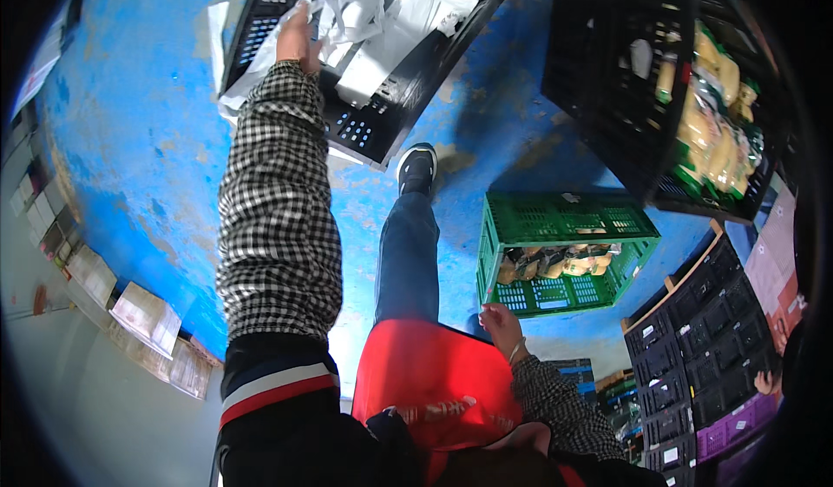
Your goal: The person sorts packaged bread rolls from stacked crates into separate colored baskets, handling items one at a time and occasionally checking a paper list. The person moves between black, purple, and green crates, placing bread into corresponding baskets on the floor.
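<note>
My left hand [299, 41] reaches out at the top, its fingers against white plastic bags [364, 15] in a black perforated crate [351, 125]. Whether those fingers pinch the plastic is hidden from this angle. Lower right, my right hand [502, 332] hangs beside my red apron [436, 370], fingers loosely bent, with no object visible in it. Just beyond it is a green plastic crate [566, 220] holding several packs of pale produce [559, 262]. Checked sleeve covers [280, 213] are on both my arms.
At upper right, a black crate [605, 96] holds bagged pale-yellow produce [712, 129]. Stacked black crates [664, 350] and a purple crate [735, 425] line the right side, near another person's hand [768, 383]. Pale boxes [146, 318] stand left on the worn blue floor [143, 129].
</note>
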Motion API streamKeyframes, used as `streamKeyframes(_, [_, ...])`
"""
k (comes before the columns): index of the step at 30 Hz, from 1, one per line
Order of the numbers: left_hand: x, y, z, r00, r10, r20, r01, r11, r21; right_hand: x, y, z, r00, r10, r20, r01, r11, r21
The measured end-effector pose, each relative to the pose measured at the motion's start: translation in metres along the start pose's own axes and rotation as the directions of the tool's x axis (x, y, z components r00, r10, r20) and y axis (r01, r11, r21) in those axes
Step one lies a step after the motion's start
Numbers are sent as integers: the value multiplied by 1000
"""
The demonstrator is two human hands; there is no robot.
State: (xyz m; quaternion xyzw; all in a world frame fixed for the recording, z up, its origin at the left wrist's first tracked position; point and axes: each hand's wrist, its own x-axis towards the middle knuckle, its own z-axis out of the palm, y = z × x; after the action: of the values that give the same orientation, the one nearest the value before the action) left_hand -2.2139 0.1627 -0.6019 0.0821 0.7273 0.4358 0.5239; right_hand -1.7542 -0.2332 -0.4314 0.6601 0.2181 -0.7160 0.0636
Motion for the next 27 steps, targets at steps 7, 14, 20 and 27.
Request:
streamKeyframes(7, [65,-166,-44,995,-94,31,-22,94,995,25,18,63,993,109,46,-117,958,261])
streamKeyframes(14, [93,-179,-61,978,-203,40,-1,190,982,35,40,111,997,78,7,-78,973,217])
streamKeyframes(20, [30,-70,-72,991,-74,112,-70,425,902,30,39,124,999,-30,22,26,985,169])
streamKeyframes(27, [-256,11,-52,423,708,565,-707,-131,695,-7,2,90,964,-234,-128,264,905,334])
